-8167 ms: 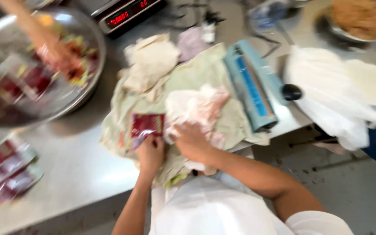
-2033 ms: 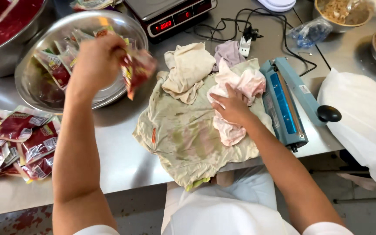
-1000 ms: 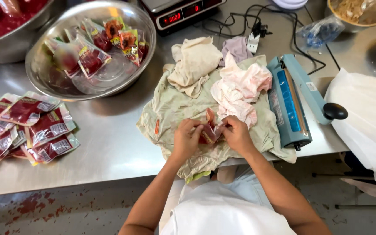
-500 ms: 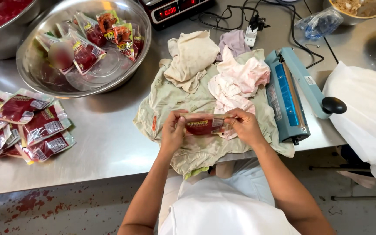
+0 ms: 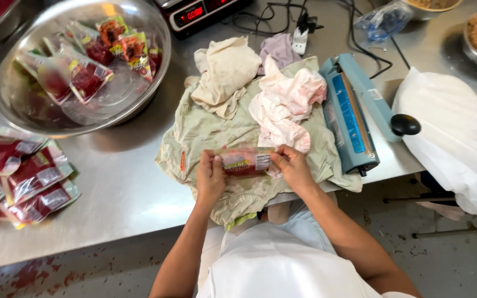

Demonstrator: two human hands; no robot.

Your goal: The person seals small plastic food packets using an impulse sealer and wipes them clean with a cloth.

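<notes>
Both my hands hold one small clear pouch of red filling [image 5: 245, 161] level over a stained greenish cloth [image 5: 205, 132] at the steel table's near edge. My left hand [image 5: 210, 175] grips the pouch's left end, my right hand [image 5: 291, 165] its right end. A crumpled pink-white rag [image 5: 285, 102] lies just beyond the pouch. The blue heat sealer [image 5: 351, 113] stands to the right of my right hand, lid up, with a black knob.
A large steel bowl [image 5: 144, 105] with several filled pouches sits far left. More sealed red pouches [image 5: 20, 176] lie at the left edge. A digital scale [image 5: 194, 12], cables, a beige rag [image 5: 224, 74] and a white plastic bag [image 5: 454, 132] surround the cloth.
My left hand took a pouch from the bowl and brought it to the cloth. Both hands now hold it by its ends, slightly nearer the table edge than half a second ago.
</notes>
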